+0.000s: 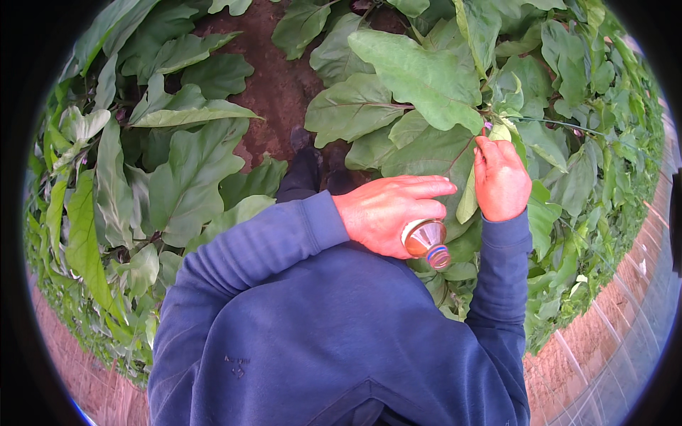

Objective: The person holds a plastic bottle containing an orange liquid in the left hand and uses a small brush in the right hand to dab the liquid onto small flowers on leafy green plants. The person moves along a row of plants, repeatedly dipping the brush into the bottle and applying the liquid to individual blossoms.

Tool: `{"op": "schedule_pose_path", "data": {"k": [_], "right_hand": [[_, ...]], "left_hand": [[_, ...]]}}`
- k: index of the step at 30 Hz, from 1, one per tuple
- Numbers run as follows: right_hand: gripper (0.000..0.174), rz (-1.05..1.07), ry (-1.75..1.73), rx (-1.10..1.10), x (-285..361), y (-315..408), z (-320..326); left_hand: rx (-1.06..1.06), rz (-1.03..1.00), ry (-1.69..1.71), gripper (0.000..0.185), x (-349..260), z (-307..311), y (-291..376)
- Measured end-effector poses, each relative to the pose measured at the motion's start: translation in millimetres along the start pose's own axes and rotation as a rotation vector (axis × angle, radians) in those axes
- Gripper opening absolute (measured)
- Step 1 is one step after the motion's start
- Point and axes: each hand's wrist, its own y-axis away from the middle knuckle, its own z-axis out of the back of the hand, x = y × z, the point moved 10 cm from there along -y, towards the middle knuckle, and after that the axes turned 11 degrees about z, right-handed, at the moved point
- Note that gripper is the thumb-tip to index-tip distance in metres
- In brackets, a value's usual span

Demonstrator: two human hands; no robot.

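Observation:
My left hand (394,213) is wrapped around a small clear bottle (426,238) with an amber-coloured look. Its neck (438,256) tilts down towards me, and most of the body is hidden in the palm. To the right, my right hand (501,175) pinches a thin reddish stick (483,132) between thumb and fingers; its full shape is hidden. The stick's tip is beside a small purple flower (488,125) on an eggplant plant. Under and around both hands spread broad lobed eggplant leaves (415,80).
More eggplant plants (186,170) crowd the left side. Between the rows runs a strip of brown soil (266,80), where my shoes (301,138) stand. A thin green string (565,124) crosses the right-hand plants. Clear plastic sheeting (634,319) curves along the right rim.

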Motion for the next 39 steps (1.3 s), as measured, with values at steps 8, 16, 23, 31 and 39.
{"op": "schedule_pose_path", "data": {"k": [8,16,23,31,39], "right_hand": [[0.017,-0.048,0.066,-0.083,-8,-1,-3],[0.02,-0.028,0.038,-0.084,-5,-3,-12],[0.017,-0.015,-0.045,-0.059,1,-9,-6],[0.015,-0.066,-0.066,-0.067,18,-16,25],[0.016,-0.077,-0.166,-0.149,63,-40,97]], "left_hand": [[-0.091,0.038,0.033,0.06,-7,30,18],[-0.124,0.128,0.063,0.061,-9,52,40],[-0.165,0.159,0.037,0.068,-10,68,60],[-0.263,0.16,0.046,0.071,-12,98,85],[-0.395,0.111,-0.045,0.077,-32,141,119]]}}
